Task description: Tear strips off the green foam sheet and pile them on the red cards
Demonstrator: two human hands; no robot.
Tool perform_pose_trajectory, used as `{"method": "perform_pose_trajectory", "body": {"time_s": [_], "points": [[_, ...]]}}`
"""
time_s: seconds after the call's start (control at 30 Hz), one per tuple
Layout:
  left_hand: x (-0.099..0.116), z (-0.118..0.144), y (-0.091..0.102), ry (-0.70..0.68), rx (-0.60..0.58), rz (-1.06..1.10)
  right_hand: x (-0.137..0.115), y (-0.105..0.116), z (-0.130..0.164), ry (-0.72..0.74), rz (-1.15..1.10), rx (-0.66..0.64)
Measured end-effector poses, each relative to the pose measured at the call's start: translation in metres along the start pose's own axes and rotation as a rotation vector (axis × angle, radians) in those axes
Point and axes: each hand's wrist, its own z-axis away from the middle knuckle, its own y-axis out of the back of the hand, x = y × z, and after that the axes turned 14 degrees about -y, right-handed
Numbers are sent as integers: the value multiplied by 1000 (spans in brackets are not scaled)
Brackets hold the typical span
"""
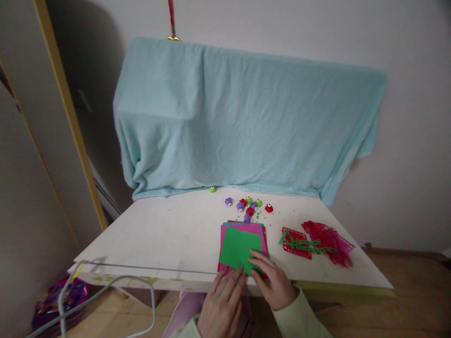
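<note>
A green paper sheet [239, 248] lies on top of a stack of pink and red sheets [262, 233] near the front edge of the white table [169, 234]. My left hand [223, 303] rests flat at the stack's near edge, its fingertips touching the green sheet's lower corner. My right hand [273, 279] presses its fingers on the green sheet's near right corner. Neither hand grips anything. Both wrists show pale sleeves.
Several small purple, red and green paper punches [248, 206] sit behind the stack. Punched red and green paper strips [317, 241] lie to the right. A light blue cloth [243, 117] drapes something at the back. A white cable [105, 286] hangs at the front left.
</note>
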Motion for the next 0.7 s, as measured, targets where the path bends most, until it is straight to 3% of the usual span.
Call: {"method": "perform_pose_trajectory", "body": {"time_s": [0.7], "points": [[-1,4,-2,109,92,186,16,-6,-4,6,62,112]]}}
